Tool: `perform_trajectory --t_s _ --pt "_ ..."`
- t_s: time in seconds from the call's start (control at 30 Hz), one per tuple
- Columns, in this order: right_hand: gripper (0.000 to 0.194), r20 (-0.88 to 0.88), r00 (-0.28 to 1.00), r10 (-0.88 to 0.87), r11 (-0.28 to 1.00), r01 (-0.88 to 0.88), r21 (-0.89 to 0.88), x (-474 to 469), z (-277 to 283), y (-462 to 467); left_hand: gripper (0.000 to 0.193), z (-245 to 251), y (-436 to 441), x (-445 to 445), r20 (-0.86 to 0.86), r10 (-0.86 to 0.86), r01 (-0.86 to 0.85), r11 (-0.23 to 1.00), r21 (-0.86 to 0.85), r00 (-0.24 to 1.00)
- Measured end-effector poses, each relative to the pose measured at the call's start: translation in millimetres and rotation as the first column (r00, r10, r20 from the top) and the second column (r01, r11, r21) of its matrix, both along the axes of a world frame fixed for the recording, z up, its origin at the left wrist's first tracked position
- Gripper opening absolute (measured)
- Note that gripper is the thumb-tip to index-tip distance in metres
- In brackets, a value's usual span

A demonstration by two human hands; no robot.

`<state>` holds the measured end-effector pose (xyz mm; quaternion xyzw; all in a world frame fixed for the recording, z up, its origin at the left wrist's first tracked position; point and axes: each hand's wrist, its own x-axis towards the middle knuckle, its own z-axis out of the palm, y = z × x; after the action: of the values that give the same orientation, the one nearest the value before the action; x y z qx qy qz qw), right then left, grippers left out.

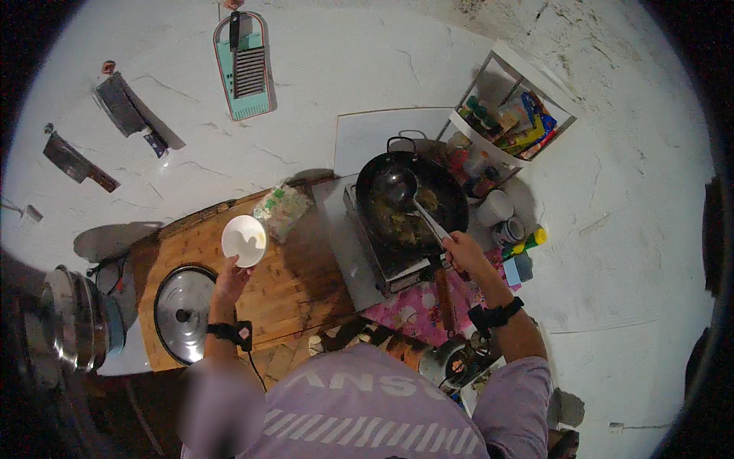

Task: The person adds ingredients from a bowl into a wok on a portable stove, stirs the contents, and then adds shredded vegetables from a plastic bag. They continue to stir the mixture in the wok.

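Observation:
My left hand (234, 280) grips the rim of a small white bowl (245, 241), which shows only a little yellowish residue inside, above a wooden board. In my right hand (463, 254) is the handle of a metal ladle (424, 211); its round head rests within a black wok (453, 201). Greenish-brown food (401, 226) lies in the wok, which sits on a portable gas stove (401, 281). Beside the bowl is a clear plastic bag (284, 206) with green print. A glass pan lid (182, 315) with a black knob lies on the board near my left forearm.
The wooden board (321, 292) spans the left and middle. A corner rack (487, 137) holds packets and bottles right of the wok, above jars (507, 231). Stacked metal basins (71, 321) stand at far left. Cleavers (120, 103) and a grater (249, 74) hang on the wall.

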<state>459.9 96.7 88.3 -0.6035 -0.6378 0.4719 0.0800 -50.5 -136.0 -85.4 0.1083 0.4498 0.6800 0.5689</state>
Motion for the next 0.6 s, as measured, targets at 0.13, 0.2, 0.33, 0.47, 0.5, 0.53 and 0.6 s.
perform_trajectory --t_s 0.13,0.2,0.33,0.47,0.5,0.53,0.6 --pt "0.032 0.01 0.997 0.072 0.997 -0.072 -0.011 15.4 -12.0 7.2 0.056 33.7 7.8 52.1 0.038 -0.045 0.046 0.999 -0.022 0.998" --pt "0.031 0.018 0.994 0.108 0.994 -0.108 -0.012 22.9 -16.1 8.0 0.059 46.3 13.2 75.6 0.084 -0.075 0.076 0.997 -0.013 0.994" --pt "0.023 -0.099 0.992 0.083 0.993 -0.09 -0.072 28.8 -21.1 6.3 0.064 77.3 29.6 113.7 0.038 -0.137 0.137 0.991 0.012 0.99" --pt "0.021 -0.31 0.951 0.021 0.965 -0.1 -0.242 37.0 -17.1 2.9 0.05 114.5 44.8 143.2 -0.019 -0.198 0.197 0.98 -0.03 0.98" --pt "0.021 -0.322 0.946 -0.023 0.953 -0.077 -0.294 41.2 -14.1 -0.3 0.051 123.5 47.5 150.2 -0.037 -0.215 0.214 0.976 -0.036 0.976" --pt "0.02 -0.35 0.935 -0.062 0.939 -0.064 -0.337 44.8 -10.0 -2.5 0.053 132.3 53.3 154.8 -0.054 -0.262 0.26 0.965 -0.027 0.964" --pt "0.019 -0.412 0.906 -0.101 0.92 -0.073 -0.385 49.7 1.3 -7.1 0.05 147.7 67.1 166.0 -0.117 -0.252 0.253 0.967 -0.004 0.961"
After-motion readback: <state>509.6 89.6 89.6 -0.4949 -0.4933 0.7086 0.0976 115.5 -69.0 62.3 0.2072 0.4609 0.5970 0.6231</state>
